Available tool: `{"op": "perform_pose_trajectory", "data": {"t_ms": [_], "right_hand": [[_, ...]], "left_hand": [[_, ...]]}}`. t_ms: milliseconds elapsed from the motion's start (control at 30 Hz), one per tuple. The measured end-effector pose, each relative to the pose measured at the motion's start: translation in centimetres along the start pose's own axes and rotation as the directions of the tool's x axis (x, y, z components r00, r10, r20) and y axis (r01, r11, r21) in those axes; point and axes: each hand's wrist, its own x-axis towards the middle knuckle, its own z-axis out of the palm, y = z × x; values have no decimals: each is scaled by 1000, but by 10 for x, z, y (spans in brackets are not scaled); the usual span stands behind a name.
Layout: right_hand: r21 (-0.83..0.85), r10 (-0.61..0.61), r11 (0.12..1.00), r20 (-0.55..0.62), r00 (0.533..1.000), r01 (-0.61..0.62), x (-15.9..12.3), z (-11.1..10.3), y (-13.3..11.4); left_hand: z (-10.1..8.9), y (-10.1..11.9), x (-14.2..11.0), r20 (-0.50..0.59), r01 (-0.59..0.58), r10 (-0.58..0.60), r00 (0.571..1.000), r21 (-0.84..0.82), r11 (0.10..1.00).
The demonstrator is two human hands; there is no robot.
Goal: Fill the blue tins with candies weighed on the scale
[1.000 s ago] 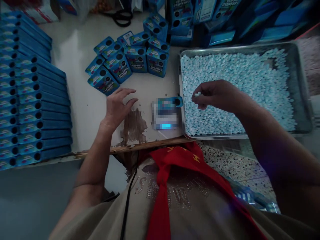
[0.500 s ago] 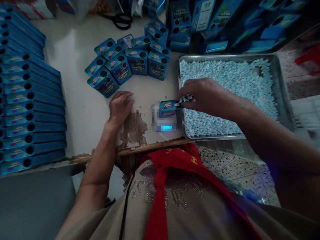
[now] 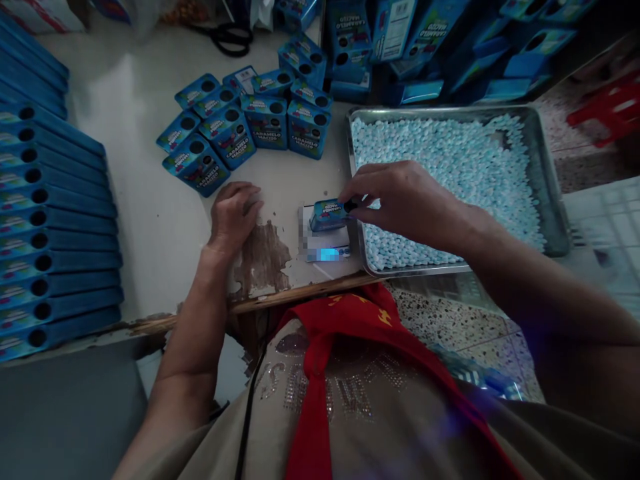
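On a small digital scale (image 3: 313, 245) with a lit display lies a blue candy box (image 3: 327, 212), its printed face showing and its dark round opening turned to the right. My right hand (image 3: 395, 193) reaches over the tray's left rim, index finger and thumb closed around the box's opening end. Whether candies are still inside those fingers is hidden. My left hand (image 3: 234, 217) rests on the worn tabletop left of the scale, loosely curled with the thumb apart, holding nothing. A metal tray (image 3: 553, 187) of small pale blue and white candies (image 3: 440, 153) stands at the right.
Several printed blue boxes (image 3: 230, 137) stand in a group beyond my left hand. Long rows of similar boxes (image 3: 60, 220) fill the left side, and more boxes (image 3: 350, 33) are heaped at the back right. Black-handled scissors (image 3: 233, 40) lie at the back.
The candies seen between my right fingers no longer show. Those fingers are now on the box's end, and the box sits slightly tilted. My left hand stays resting; the view has shifted a little.
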Motion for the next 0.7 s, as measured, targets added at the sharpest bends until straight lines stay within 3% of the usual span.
{"op": "perform_pose_trajectory", "data": {"t_ms": [100, 200, 300, 400, 533, 700], "right_hand": [[55, 100, 994, -126, 987, -93, -10, -4, 9], [15, 234, 972, -210, 949, -236, -32, 1, 42], [-37, 303, 951, -64, 951, -306, -63, 23, 82], [-112, 234, 968, 100, 967, -223, -85, 55, 101], [-225, 235, 950, 65, 970, -216, -73, 80, 99], [-167, 290, 944, 7, 957, -285, -38, 67, 105]], "left_hand": [[1, -2, 1, -5, -1, 1, 1000, 3, 1000], [0, -1, 2, -15, -22, 22, 1000, 28, 999], [-3, 0, 2, -23, -37, 39, 999, 52, 998], [-3, 0, 4, -34, -37, 39, 999, 62, 997], [-1, -3, 6, -45, -6, 9, 999, 58, 998], [0, 0, 5, -35, -18, 23, 999, 132, 991]]}}
